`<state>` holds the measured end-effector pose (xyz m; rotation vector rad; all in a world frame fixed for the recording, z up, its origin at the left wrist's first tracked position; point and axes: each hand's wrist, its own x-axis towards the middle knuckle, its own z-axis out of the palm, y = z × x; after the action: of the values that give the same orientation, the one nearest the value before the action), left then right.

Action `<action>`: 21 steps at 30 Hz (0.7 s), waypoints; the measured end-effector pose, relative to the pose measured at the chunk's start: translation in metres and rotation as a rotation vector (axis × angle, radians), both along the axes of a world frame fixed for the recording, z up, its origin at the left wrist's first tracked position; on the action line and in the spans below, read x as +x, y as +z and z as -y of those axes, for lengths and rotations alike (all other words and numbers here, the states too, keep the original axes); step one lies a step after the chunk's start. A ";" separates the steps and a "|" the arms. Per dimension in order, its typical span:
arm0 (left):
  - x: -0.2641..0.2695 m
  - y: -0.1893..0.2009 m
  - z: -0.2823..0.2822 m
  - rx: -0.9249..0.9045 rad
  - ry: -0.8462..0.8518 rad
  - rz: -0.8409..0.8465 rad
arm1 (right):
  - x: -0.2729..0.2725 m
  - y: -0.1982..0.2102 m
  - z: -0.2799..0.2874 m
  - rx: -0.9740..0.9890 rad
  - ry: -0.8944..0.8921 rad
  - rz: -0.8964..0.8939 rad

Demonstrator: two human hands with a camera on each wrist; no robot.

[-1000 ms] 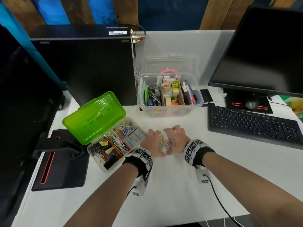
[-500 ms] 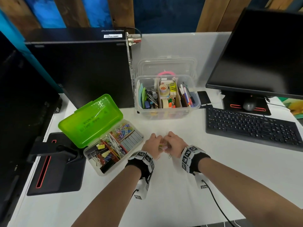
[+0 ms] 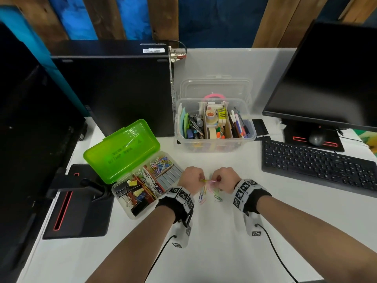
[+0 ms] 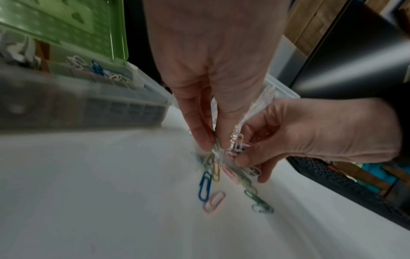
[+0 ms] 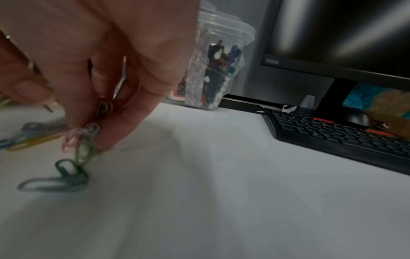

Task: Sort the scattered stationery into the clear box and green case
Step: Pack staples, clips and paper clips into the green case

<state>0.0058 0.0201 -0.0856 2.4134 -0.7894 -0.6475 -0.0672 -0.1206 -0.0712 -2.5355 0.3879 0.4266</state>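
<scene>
1. Left hand (image 3: pixel 191 179) and right hand (image 3: pixel 224 178) each pinch clips (image 4: pixel 208 185) low over the desk (image 3: pixel 224 252), likely gathering them.
2. Open green case (image 3: pixel 122 152) waits left, holding similar clips; clear box (image 3: pixel 214 144) behind.

On the white desk (image 3: pixel 214 252), your left hand (image 3: pixel 190 179) and right hand (image 3: pixel 224 179) meet near the middle, over loose coloured wire paper clips (image 3: pixel 210 196). The open green plastic case (image 3: pixel 130 166) lies to their left, the clear plastic box (image 3: pixel 214 127) behind them. The black keyboard (image 3: pixel 318 163) lies towards the right edge, the black monitor (image 3: pixel 330 78) behind it.
</scene>
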 end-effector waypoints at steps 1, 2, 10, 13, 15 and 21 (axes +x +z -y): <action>0.001 0.002 -0.001 -0.015 0.021 -0.016 | 0.000 0.001 0.003 0.031 -0.020 0.000; 0.003 0.003 -0.004 -0.040 0.039 -0.034 | 0.000 0.002 0.006 0.059 -0.036 -0.005; 0.040 0.025 -0.037 -0.176 0.243 -0.124 | 0.037 0.021 -0.002 0.236 -0.141 0.035; 0.064 0.034 -0.054 -0.171 0.337 -0.053 | 0.064 0.028 -0.026 0.324 -0.143 0.046; 0.077 0.034 -0.066 -0.117 0.398 -0.011 | 0.083 0.030 -0.045 0.352 -0.139 0.042; 0.095 0.026 -0.087 0.043 0.438 -0.051 | 0.122 0.027 -0.085 0.262 -0.029 0.054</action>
<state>0.1009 0.1068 -0.0591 2.4817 -0.2106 -0.5486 0.0547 -0.0351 -0.0444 -2.2791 0.3249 0.3712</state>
